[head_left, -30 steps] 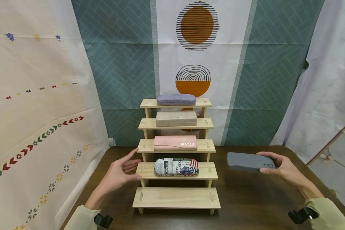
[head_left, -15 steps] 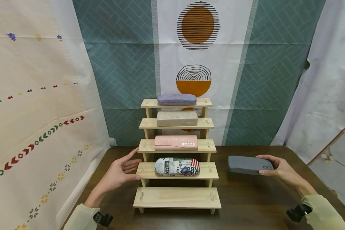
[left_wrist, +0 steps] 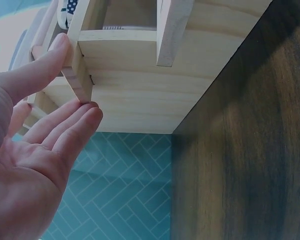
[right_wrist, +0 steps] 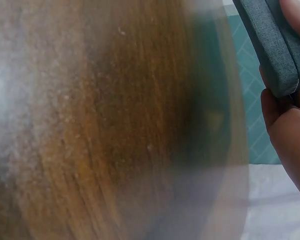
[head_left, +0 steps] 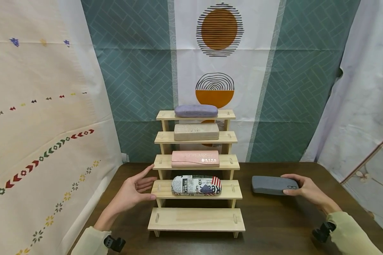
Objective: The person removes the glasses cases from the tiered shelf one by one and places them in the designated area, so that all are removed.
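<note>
Head view: a 5-step wooden rack [head_left: 196, 219] stands on a dark bench [head_left: 274, 219], w/ patterned cloths hung behind. 4 glasses cases fill the upper steps: purple case [head_left: 196, 111] on top, beige case [head_left: 196, 131] next, pink case [head_left: 195, 159] on step 3, newsprint case [head_left: 196, 185] on step 4. The bottom step is bare. The left hand [head_left: 132, 191] rests against the rack's left end, fingers straight & relaxed, index tip near step 3. To the right of the rack, the right hand [head_left: 306, 189] grips the far end of a gray case [head_left: 271, 185], thumb in front & fingers over the top; the case lies level, low over or on the bench, can't tell which.

Left wrist view: the left hand [left_wrist: 35, 150] is seen from below, palm up; fingertips [left_wrist: 87, 112] touch the end of a wooden step, nothing pinched.

Right wrist view: blurred bench grain fills most of it. Top right, the gray case [right_wrist: 275, 45] sits held edge-on, the right hand [right_wrist: 290, 125] curled round its end.

Judgement: to handle the case well, keep it level, grip firm at the end, move it clear of the rack's right edge, & keep the left hand bracing the rack so nothing shifts.
</note>
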